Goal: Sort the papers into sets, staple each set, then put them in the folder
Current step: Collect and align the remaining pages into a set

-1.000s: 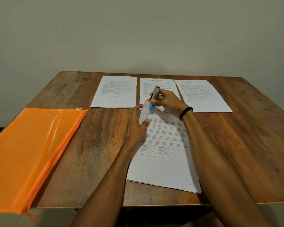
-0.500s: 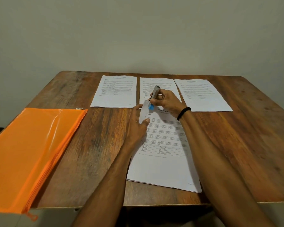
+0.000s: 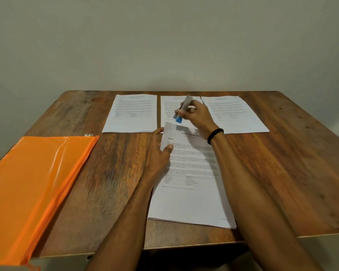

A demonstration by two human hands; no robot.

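A set of printed papers point(image 3: 192, 200) lies in front of me on the wooden table point(image 3: 110, 173). My left hand point(image 3: 159, 153) pinches its top left corner, thumb on top. My right hand point(image 3: 196, 116) grips a grey and blue stapler point(image 3: 182, 110) a little above and beyond that corner, clear of the paper. Three more paper sets lie in a row at the far edge: a left set point(image 3: 131, 114), a middle set point(image 3: 168, 108) partly hidden by my right hand, and a right set point(image 3: 237, 116). An orange zip folder point(image 3: 31, 184) lies at the left, overhanging the table.
A plain wall stands behind the table. Bare wood shows between the folder and the papers and along the right side. A black band circles my right wrist point(image 3: 214, 134).
My right hand has lifted the stapler off the paper's top left corner and moved it slightly away. My left hand still holds the corner.
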